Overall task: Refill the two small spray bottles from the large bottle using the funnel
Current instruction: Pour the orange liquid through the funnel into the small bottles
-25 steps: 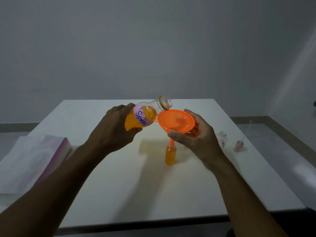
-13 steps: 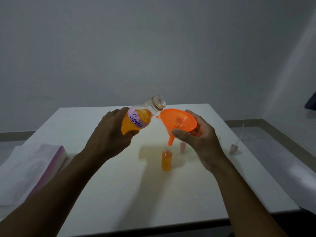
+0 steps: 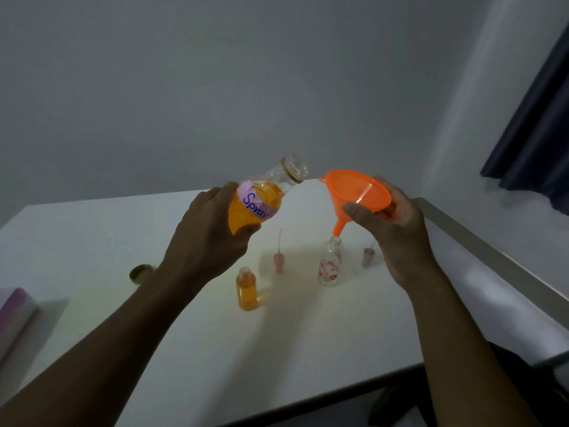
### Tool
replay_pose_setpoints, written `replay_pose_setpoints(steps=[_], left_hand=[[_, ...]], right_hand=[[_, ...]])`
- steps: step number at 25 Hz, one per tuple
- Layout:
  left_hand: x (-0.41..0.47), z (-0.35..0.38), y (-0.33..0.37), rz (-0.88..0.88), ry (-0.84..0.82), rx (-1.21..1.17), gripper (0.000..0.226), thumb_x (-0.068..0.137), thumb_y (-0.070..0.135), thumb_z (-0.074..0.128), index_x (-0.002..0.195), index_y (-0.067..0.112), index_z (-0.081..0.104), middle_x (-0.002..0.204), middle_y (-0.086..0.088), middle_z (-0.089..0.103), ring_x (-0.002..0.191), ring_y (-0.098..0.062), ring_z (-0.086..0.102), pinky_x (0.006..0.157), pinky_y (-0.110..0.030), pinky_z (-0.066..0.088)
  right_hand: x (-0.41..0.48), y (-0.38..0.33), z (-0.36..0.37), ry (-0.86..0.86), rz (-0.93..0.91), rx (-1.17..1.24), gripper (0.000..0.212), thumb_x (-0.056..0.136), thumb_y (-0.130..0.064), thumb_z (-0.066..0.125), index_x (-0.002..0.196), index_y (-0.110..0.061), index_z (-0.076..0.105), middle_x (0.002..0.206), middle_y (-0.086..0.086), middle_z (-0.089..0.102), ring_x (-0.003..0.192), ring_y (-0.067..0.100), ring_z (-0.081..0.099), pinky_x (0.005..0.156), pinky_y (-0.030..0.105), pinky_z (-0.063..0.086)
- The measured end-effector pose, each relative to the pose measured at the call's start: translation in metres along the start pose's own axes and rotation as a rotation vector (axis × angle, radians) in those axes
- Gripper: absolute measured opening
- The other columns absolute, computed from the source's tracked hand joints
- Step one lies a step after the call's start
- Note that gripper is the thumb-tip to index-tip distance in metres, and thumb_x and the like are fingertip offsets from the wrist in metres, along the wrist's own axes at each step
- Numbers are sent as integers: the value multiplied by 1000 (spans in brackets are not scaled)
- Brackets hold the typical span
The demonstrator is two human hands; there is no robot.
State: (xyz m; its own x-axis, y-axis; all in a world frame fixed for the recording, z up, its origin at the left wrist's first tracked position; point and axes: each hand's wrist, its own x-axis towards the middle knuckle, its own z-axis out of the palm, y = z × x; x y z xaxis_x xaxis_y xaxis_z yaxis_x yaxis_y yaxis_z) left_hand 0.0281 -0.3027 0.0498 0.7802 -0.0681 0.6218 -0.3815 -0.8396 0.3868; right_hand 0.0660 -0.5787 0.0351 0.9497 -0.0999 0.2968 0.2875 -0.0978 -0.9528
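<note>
My left hand [image 3: 203, 241] grips the large bottle [image 3: 264, 195], tilted with its open mouth up and to the right; it holds orange liquid and carries a purple "Spray" label. My right hand [image 3: 391, 232] holds the orange funnel [image 3: 357, 192] in the air, its spout just above the mouth of the clear small bottle [image 3: 330, 266] with a red flower pattern. The other small bottle [image 3: 246, 289], full of orange liquid and uncapped, stands on the white table [image 3: 215, 349] to the left of it.
Two pink spray pump tops lie on the table, one [image 3: 278, 260] between the small bottles, one [image 3: 368, 255] behind my right hand. A dark round cap [image 3: 140, 272] sits left of my left wrist. A pink and white package [image 3: 15, 315] lies at the left edge. The table's right edge is near my right arm.
The funnel has been lifted out of the orange-filled small bottle and carried right, over the clear patterned bottle. The large bottle has tipped back, mouth upward.
</note>
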Motion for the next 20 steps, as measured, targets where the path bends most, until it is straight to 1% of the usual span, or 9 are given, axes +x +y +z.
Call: replay_pose_setpoints(steps=[2, 5, 7, 10, 12, 14, 18, 20], left_hand=[[4, 9, 6, 4, -2, -10, 42, 77, 25, 78, 113, 14, 60, 98, -5, 68, 81, -15, 59, 66, -22, 47], [8, 16, 11, 14, -5, -14, 42, 77, 25, 78, 113, 14, 60, 98, -5, 68, 81, -16, 60, 67, -23, 48], [11, 20, 12, 17, -11, -7, 41, 77, 25, 78, 112, 14, 61, 96, -5, 68, 80, -16, 60, 66, -24, 48], [17, 22, 13, 38, -25, 53, 42, 77, 26, 78, 113, 16, 59, 97, -5, 67, 82, -17, 59, 65, -27, 49], [22, 21, 12, 54, -41, 115, 48, 75, 27, 78, 117, 16, 56, 102, -7, 65, 87, -20, 57, 65, -29, 46], [29, 20, 13, 77, -61, 181, 55, 74, 27, 79, 121, 15, 54, 109, -9, 63, 94, -24, 55, 67, -30, 43], [42, 18, 14, 128, -88, 289, 60, 73, 23, 79, 125, 13, 51, 115, -12, 61, 100, -29, 54, 72, -38, 50], [46, 18, 14, 148, -99, 312, 61, 72, 22, 79, 125, 13, 51, 114, -12, 61, 100, -30, 54, 73, -40, 51]], right_hand=[[2, 5, -4, -11, 6, 0, 100, 52, -58, 90, 140, -29, 54, 132, -2, 64, 118, 20, 64, 98, 46, 56], [0, 6, -3, -22, 4, 4, 100, 52, -54, 90, 141, -28, 52, 130, -5, 64, 116, 16, 64, 92, 36, 57], [-1, 8, -2, -43, -4, -14, 98, 54, -53, 92, 140, -30, 51, 131, -7, 63, 117, 15, 63, 89, 32, 57], [-2, 13, 1, -80, -8, -77, 100, 56, -55, 91, 143, -33, 47, 136, -7, 59, 121, 17, 60, 93, 38, 58], [-3, 16, 3, -87, -6, -101, 103, 54, -57, 90, 144, -33, 46, 137, -7, 58, 122, 18, 60, 95, 41, 58], [-3, 18, 3, -95, -5, -108, 105, 54, -59, 89, 145, -33, 45, 138, -7, 57, 122, 18, 60, 94, 41, 58], [-3, 21, 2, -109, -6, -114, 100, 61, -51, 90, 147, -33, 43, 139, -5, 56, 122, 19, 60, 92, 39, 59], [-1, 22, 2, -113, -8, -123, 99, 61, -51, 90, 146, -33, 43, 139, -5, 56, 122, 20, 60, 92, 40, 60]])
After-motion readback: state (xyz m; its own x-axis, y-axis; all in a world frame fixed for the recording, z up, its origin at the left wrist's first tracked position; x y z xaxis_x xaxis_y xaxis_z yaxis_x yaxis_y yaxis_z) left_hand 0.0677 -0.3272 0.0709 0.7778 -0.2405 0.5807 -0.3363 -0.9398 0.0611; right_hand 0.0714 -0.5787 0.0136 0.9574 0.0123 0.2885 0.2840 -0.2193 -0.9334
